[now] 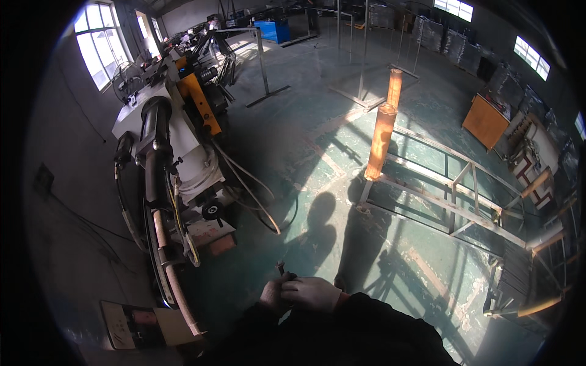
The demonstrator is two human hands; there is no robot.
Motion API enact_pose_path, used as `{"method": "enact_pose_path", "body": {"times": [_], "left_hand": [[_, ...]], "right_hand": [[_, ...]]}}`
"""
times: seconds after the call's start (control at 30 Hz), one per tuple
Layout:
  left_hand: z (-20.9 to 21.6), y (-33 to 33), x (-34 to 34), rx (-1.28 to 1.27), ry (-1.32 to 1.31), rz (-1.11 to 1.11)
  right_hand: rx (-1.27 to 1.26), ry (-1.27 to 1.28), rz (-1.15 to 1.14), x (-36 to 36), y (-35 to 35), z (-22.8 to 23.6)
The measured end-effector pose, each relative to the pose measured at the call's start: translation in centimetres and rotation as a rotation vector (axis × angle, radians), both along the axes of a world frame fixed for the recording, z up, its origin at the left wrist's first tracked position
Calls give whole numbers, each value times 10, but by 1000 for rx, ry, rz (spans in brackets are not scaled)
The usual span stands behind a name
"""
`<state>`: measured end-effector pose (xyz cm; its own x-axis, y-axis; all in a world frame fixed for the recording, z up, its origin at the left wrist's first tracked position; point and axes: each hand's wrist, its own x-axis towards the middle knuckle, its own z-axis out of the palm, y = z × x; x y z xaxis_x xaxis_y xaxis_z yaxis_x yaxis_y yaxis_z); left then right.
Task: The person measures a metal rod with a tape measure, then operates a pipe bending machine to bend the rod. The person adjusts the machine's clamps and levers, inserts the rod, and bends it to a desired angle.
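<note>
Both of my hands are together low in the middle of the view, in pale gloves. My left hand [273, 295] is closed, its fingers partly hidden behind the other hand. A short, dark, bolt-like piece [280, 268] with a wider top sticks up from between the hands. My right hand [314, 293] lies across the left one with its fingers curled in. What those right fingers hold, if anything, is hidden. Shadow keeps the small piece from showing its exact kind.
To my left stands a large grey machine [189, 152] with a long rod [174, 277] and hanging hoses. On the right, a metal frame rack [452, 210] carries upright orange rollers [382, 140]. A wooden cabinet [486, 122] stands farther off. A blue box [272, 31] is at the back.
</note>
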<state>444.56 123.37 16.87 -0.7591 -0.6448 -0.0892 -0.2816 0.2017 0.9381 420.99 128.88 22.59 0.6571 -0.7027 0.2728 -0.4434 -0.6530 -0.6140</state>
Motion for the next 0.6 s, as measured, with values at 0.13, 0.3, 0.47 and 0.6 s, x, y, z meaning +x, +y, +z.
{"method": "enact_pose_path", "body": {"times": [0.13, 0.3, 0.47, 0.6], "left_hand": [[2, -41, -98, 1168, 393, 440], [35, -111, -208, 1246, 475, 438], [70, -202, -264, 956, 484, 726], [125, -316, -267, 610, 653, 1045]], "right_hand": [[31, 6, -191, -73, -30, 15], [-70, 175, -457, -151, -88, 42], [-157, 12, -516, -198, -177, 46], [39, -178, -526, -247, -252, 27]]}}
